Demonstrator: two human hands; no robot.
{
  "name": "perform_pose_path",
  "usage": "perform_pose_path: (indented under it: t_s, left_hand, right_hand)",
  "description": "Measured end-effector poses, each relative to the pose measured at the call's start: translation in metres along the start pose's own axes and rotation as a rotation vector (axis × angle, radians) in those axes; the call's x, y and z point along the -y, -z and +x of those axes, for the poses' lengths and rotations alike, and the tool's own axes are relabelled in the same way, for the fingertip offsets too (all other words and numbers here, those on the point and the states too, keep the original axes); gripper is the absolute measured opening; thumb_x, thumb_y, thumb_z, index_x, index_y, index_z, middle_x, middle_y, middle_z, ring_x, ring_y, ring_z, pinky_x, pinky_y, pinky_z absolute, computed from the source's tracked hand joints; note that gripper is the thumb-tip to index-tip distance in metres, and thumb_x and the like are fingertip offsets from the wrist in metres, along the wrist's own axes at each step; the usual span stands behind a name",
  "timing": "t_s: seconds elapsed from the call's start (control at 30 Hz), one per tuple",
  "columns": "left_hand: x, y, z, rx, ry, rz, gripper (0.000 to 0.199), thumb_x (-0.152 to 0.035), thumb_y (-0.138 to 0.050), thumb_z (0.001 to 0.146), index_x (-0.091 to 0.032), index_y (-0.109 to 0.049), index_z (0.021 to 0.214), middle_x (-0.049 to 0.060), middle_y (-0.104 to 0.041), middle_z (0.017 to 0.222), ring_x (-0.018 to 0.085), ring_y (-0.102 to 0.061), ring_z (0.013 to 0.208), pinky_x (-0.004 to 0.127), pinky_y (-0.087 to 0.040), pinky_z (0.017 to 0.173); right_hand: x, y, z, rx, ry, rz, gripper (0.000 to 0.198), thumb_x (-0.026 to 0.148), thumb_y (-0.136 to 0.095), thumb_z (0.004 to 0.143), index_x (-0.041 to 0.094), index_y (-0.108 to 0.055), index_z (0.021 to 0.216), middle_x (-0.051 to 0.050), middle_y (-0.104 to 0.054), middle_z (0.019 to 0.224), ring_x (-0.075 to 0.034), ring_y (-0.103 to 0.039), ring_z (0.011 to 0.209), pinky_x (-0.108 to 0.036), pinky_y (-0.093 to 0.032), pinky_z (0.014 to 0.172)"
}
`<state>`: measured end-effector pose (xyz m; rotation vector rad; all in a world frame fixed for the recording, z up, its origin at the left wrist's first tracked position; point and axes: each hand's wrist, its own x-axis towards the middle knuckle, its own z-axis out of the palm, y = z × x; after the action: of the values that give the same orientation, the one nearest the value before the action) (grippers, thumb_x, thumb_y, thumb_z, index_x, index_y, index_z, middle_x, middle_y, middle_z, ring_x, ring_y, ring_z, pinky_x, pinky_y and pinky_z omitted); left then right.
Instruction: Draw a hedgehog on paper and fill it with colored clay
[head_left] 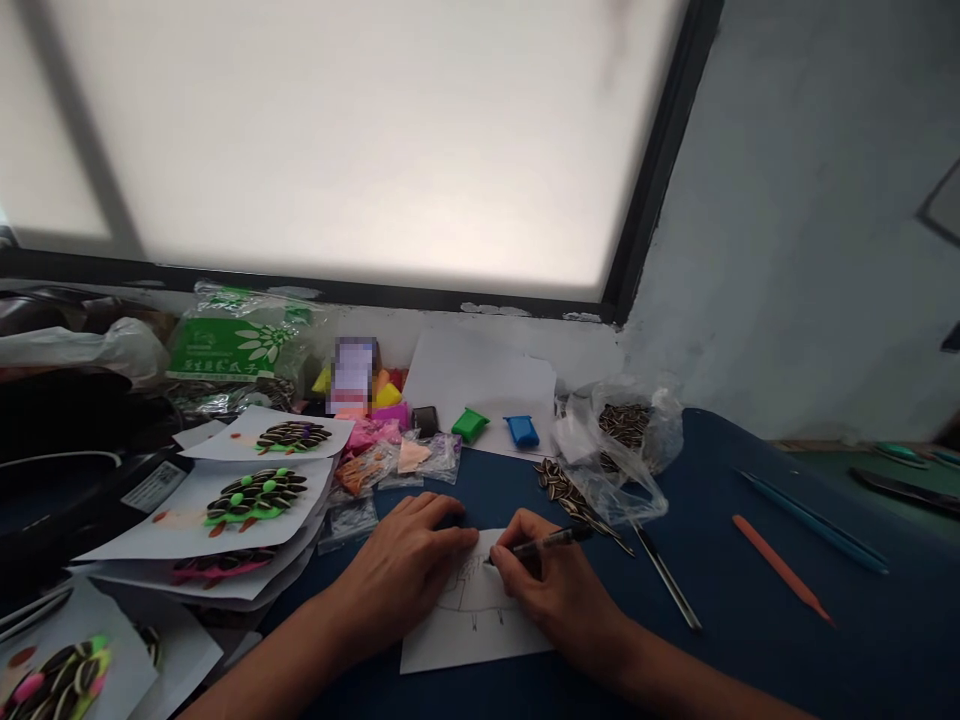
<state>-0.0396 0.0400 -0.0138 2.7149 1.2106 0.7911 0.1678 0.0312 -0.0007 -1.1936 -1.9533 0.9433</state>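
- A person's right hand (551,580) grips a black pen (551,542), its tip down on a white sheet of paper (457,650) at a blue table (720,660).
- The left hand (412,545), palm down and grasping nothing, rests on the sheet's ten o'clock side, fingers extended towards the pen.
- Between the hands, a line drawing (474,608) shows a rounded outline with small leg-like marks at its six o'clock edge; fingers hide part of it.
- At one o'clock from the sheet, striped seeds (562,485) lie loose beside a clear plastic bag (652,450) holding more.
- Towards three o'clock are a slim pen-like stick (667,580) and, farther out, an orange tool (781,570); a blue tool (814,522) lies between two and three.
- Around twelve o'clock sit a green packet (469,425) and a blue packet (522,431), near blank white paper (480,375).
- Between nine and ten o'clock, stacked cards (161,540) bear seed-covered figures (255,497) with green bases; a green-printed bag (225,345) stands beyond, between ten and eleven.
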Motion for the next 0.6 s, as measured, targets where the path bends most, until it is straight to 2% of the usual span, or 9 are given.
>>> perform_pose_path:
  t_s: [0.23,0.6]
  left_hand:
    - [0.0000,0.0024,0.0008,0.052,-0.004,-0.006,0.035,-0.013,-0.045,0.098,-0.022,-0.074,0.115,0.013,-0.065,0.119,0.030,-0.061,0.101,0.047,-0.052,0.084]
    - [-0.0005,0.0025,0.0009,0.012,-0.022,-0.004,0.034,-0.013,-0.045,0.097,-0.023,-0.075,0.112,0.012,-0.067,0.115,0.028,-0.062,0.096,0.044,-0.052,0.082]
  right_hand:
    - [-0.0002,-0.0001,0.0003,-0.021,0.023,-0.051,0.016,0.028,-0.051,0.091,0.020,-0.049,0.077,0.004,-0.051,0.063,-0.013,-0.049,0.056,-0.024,-0.036,0.052]
    - [-0.0007,-0.0009,-0.0007,-0.004,0.019,-0.026,0.018,0.031,-0.051,0.090,0.021,-0.047,0.075,0.004,-0.047,0.062,-0.012,-0.045,0.055,-0.025,-0.033,0.051]
